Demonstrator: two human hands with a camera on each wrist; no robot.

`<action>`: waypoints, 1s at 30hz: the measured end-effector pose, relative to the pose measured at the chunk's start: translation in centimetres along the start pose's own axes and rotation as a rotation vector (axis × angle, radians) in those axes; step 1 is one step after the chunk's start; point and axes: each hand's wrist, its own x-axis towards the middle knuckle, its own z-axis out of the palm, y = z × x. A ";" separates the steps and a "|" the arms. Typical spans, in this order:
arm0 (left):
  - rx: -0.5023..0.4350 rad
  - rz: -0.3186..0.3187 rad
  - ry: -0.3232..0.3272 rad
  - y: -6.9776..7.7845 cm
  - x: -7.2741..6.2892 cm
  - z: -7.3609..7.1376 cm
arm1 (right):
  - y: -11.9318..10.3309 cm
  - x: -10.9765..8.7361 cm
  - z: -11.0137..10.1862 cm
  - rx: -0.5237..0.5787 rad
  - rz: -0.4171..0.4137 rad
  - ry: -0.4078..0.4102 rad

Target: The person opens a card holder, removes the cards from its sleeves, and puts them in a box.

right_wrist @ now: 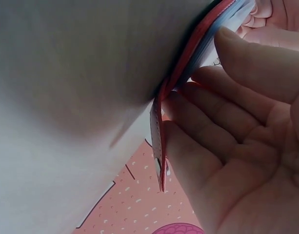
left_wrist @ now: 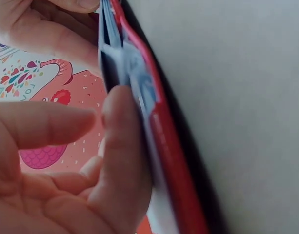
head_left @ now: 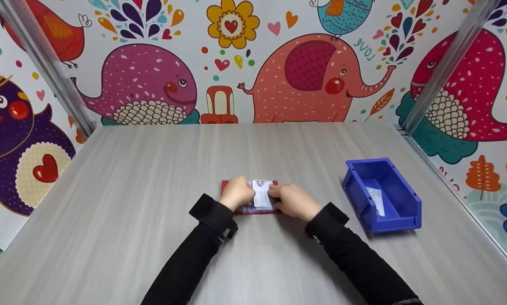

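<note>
Right hand (head_left: 296, 201) grips the red wallet (head_left: 253, 210), white card (head_left: 262, 195) on top! Left hand (head_left: 238, 193) touches the opposite side, its grip unclear; blue bin (head_left: 357, 197) off the right hand's right.

Word "LOVE" (head_left: 365, 49) on printed wall (head_left: 245, 63), above elephant's trunk (head_left: 374, 87).

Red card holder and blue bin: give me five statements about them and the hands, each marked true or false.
1. The blue bin stands on the right side of the table. True.
2. The bin is empty. False: a pale card lies in it.
3. The left hand and right hand are both at the red card holder. True.
4. The right hand reaches into the bin. False: it is at the holder.
5. The holder lies left of the bin. True.
</note>
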 end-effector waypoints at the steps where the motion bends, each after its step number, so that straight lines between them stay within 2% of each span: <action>1: -0.009 -0.004 0.001 0.0 0.1 0.0 | 0.0 0.0 0.0 0.000 0.003 -0.001; 6: -0.029 -0.014 0.009 0.2 0.3 0.2 | -0.1 0.0 -0.1 0.005 0.019 -0.013; 14: 0.032 -0.013 0.038 0.3 0.5 0.3 | 0.0 0.0 -0.1 0.004 0.011 -0.010; 20: 0.062 0.014 0.090 0.4 0.8 0.5 | 0.0 -0.1 -0.1 0.007 0.014 -0.010; 30: 0.067 -0.008 0.074 0.3 1.0 0.5 | 0.2 0.0 0.0 -0.001 -0.003 -0.020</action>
